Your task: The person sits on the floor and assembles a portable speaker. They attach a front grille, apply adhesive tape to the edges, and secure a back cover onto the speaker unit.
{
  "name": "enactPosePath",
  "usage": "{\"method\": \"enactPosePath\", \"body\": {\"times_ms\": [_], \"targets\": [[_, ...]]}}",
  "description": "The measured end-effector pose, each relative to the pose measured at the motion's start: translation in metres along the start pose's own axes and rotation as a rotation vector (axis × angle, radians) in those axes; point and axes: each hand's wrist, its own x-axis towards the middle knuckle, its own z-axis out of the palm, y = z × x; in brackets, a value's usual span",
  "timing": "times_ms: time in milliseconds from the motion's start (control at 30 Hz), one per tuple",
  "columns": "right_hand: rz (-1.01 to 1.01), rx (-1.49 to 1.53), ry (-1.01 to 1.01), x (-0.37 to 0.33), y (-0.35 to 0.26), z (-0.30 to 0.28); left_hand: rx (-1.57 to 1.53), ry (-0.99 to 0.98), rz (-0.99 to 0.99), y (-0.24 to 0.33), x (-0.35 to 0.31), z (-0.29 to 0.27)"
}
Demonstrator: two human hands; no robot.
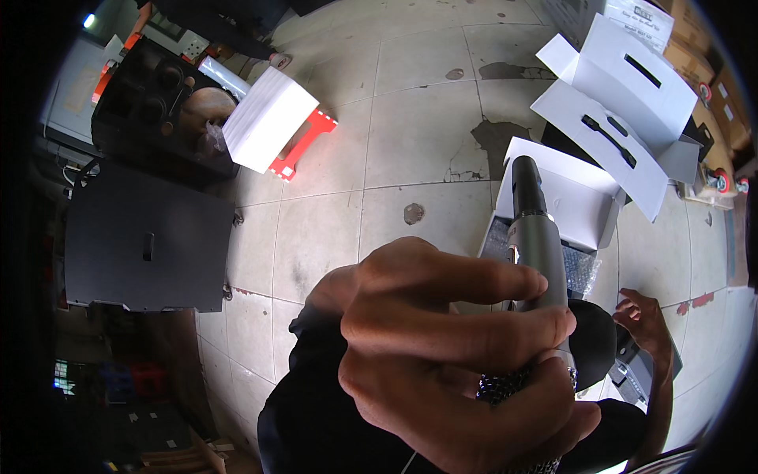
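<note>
Close in front of me, my left hand [442, 332] is wrapped round a grey handheld microphone [541, 253]. Its black tapered end points away from me, and part of its metal mesh head [505, 387] shows between my fingers near my body. Farther right and lower, my right hand [643, 320] is held with its fingers loosely bent and apart, holding nothing that I can see. Beside and under that hand lies a black and silver device [629, 373], partly hidden by my arm and dark clothing; whether the hand touches it I cannot tell.
An open white box [580, 186] stands beyond the microphone, with bubble wrap [583, 272] beside it. Behind it is an unfolded white carton [632, 103]. On the left are a black wheeled case [150, 237], a black speaker [142, 110] and a white block [268, 118] on a red stool [308, 142].
</note>
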Motion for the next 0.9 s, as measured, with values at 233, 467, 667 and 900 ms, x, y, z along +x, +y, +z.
{"method": "enactPosePath", "body": {"times_ms": [233,467,667,900], "targets": [[0.024,-0.020,0.009,-0.004,0.001,-0.002,-0.029,0.027,0.026,-0.005,-0.003,0.006],[-0.019,-0.002,0.021,-0.006,0.009,0.003,-0.061,-0.016,0.065,-0.017,0.002,0.014],[0.136,0.075,0.122,-0.018,0.017,-0.016,-0.047,-0.093,-0.101,-0.085,-0.055,0.037],[0.142,0.047,0.706,-0.095,0.089,-0.072,-0.239,-0.065,-1.186,-0.174,-0.244,0.073]]}}
